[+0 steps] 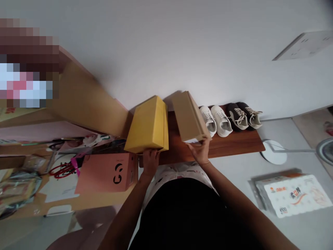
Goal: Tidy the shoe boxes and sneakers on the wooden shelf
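Note:
My left hand [151, 161] has its fingers curled against the near end of a yellow box [144, 125], partly hidden there. To the right, my right hand [200, 152] grips the near end of a brown cardboard box [190, 119], thumb on one side and fingers at the corner. Both boxes are over a dark reddish wooden board [234, 146] along the wall, with a strip of wood showing between them. Just right of the brown box sits a pair of white sneakers [221, 121]. Beside those are black sneakers [239, 118] with pale laces.
At left, a pink box [104, 173] lies on a cluttered desk [104, 203] with a red cable [62, 171]. A wrapped paper pack [293, 194] and a round white base [274, 152] are on the floor at right. A socket plate [307, 45] is on the wall.

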The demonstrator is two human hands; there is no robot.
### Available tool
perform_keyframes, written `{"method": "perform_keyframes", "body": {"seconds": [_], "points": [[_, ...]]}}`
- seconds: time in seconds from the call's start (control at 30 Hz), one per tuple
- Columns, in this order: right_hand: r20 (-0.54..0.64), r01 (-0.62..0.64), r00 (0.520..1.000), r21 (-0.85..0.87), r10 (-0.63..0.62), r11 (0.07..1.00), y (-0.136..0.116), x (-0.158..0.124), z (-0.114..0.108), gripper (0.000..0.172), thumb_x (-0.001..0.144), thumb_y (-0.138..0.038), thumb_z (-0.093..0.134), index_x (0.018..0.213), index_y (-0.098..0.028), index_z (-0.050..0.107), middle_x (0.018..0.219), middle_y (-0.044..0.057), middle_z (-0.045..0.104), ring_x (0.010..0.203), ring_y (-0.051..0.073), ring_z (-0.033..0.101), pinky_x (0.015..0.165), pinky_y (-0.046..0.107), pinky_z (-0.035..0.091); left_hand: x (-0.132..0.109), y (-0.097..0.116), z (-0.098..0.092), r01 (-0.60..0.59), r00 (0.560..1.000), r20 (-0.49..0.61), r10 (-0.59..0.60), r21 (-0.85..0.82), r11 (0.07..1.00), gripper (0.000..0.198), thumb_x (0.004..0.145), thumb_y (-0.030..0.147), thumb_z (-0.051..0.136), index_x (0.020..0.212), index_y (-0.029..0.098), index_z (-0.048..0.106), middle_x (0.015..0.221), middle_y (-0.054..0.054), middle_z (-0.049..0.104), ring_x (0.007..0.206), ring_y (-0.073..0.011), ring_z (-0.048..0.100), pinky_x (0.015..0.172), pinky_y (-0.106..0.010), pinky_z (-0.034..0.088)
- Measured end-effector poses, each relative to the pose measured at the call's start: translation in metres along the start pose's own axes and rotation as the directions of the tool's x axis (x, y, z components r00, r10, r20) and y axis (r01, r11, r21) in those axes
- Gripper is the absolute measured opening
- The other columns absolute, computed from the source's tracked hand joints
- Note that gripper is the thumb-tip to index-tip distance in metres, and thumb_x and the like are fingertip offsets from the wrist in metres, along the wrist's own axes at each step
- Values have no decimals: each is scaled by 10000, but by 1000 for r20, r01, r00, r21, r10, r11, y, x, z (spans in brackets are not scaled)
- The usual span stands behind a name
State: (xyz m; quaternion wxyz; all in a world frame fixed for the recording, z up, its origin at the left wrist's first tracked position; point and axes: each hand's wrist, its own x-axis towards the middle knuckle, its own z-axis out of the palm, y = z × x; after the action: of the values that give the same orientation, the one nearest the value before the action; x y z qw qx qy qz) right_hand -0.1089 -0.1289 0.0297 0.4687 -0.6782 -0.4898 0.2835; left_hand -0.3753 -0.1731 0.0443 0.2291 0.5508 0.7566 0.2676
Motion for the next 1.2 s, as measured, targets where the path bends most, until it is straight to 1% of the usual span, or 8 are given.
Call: {"method": "perform_keyframes", "body": {"seconds": [0.07,0.13,0.23,0.37,0.5,0.83,1.1,1.2], "points": [[114,153,984,-162,-136,975,5,6,10,413,809,-429,714,1111,-221,525,1110,117,571,1162,309,532,984,479,484,9,-8,11,-83,992,102,72,110,990,131,907,276,615,1005,249,698,1120,-130,608,1169,-316,543,1073,-450,414],[245,259,951,-309,-187,915,12,9,23,274,903,-350,600,1125,-193,568,1080,138,591,1111,306,545,973,451,477,17,-16,22,-152,978,172,119,199,968,198,943,252,549,1046,256,718,1163,-134,602,1169,-312,543,1080,-447,402],[427,358,894,-495,-137,791,26,3,38,235,963,-223,475,1143,-168,616,1062,145,616,1037,276,552,934,376,457,22,-29,40,-227,946,295,131,319,920,331,975,183,435,1131,255,719,1188,-137,608,1149,-297,555,1063,-430,412],[582,461,812,-592,-45,661,42,-12,45,298,983,-133,408,1131,-193,660,1096,124,659,992,242,547,887,315,417,16,-43,61,-296,901,417,122,384,875,407,958,123,415,1270,213,660,1249,-155,595,1164,-295,554,1051,-425,423],[601,470,800,-620,-5,628,47,-9,45,315,1002,-136,400,1153,-197,669,1153,118,678,1020,230,553,861,289,386,13,-48,68,-300,891,434,133,343,890,406,934,159,500,1325,158,613,1300,-188,559,1190,-312,554,1072,-434,403],[585,468,811,-651,3,597,45,7,43,275,1013,-200,440,1084,-215,705,1065,114,715,981,239,550,817,319,325,25,-49,58,-419,816,539,207,305,855,455,937,236,511,1384,162,552,1367,-180,527,1253,-313,507,1111,-423,370],[675,531,737,-549,-32,645,42,24,45,254,970,-162,503,1154,-184,676,1117,127,704,1033,244,566,888,312,402,16,-38,52,-413,849,498,175,419,809,490,911,243,550,1395,167,552,1316,-195,578,1248,-347,517,1117,-490,350],[645,464,764,-528,-18,711,35,19,42,314,961,-140,495,1243,-156,632,1180,144,682,1054,238,580,928,315,436,3,-35,55,-384,898,394,198,479,789,506,926,220,491,1422,122,525,1334,-218,580,1258,-358,517,1103,-530,361]]}}
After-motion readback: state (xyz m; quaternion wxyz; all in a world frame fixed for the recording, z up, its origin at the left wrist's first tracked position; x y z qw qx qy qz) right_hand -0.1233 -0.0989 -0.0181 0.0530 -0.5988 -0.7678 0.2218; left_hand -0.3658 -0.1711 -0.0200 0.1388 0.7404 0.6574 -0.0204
